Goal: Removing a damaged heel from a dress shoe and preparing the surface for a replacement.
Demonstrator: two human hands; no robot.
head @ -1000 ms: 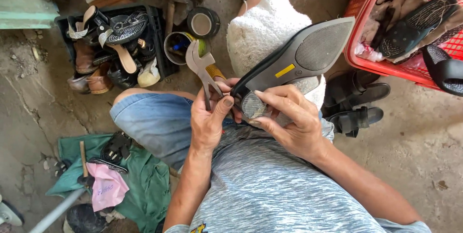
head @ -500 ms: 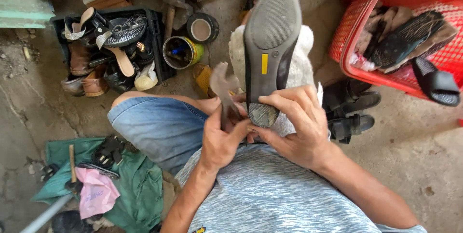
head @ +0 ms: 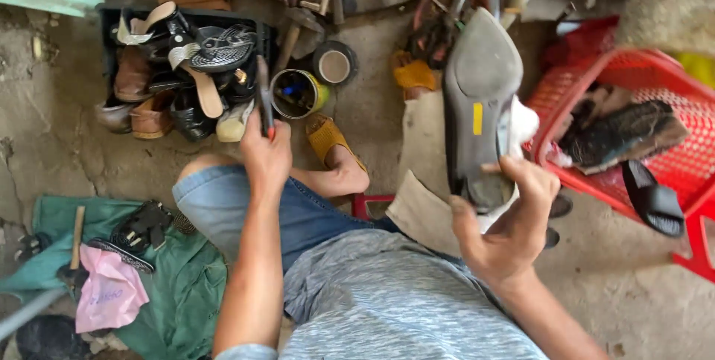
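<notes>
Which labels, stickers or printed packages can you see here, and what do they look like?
Sticker: small yellow rectangle on the grey sole of the shoe in the right hand.
Pink bag: crumpled, faint print, on the green cloth at lower left.
</notes>
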